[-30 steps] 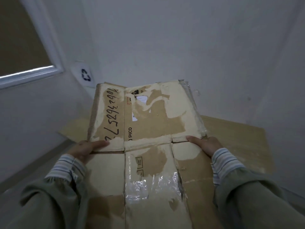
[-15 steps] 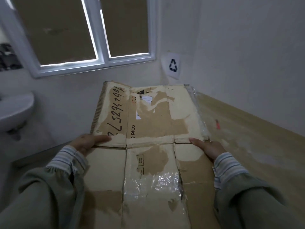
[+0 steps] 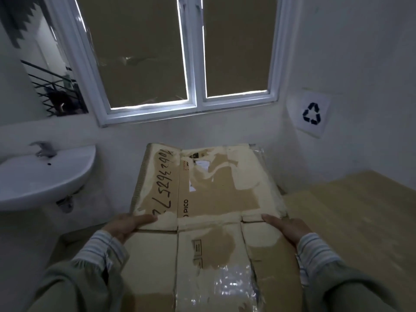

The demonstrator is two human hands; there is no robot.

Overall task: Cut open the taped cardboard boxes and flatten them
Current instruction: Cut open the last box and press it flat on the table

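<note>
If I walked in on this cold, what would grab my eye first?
Probably the flattened cardboard box held out in the middle, with a big handwritten number on it, the left hand and right hand gripping its sides. Behind it a white-framed window, a sink at left, a recycling sign at right.

Surface: pale wood-grain floor, seen at the right, running to the white walls.
On it: flat brown cardboard sheet just beyond the held carton's right edge.
</note>
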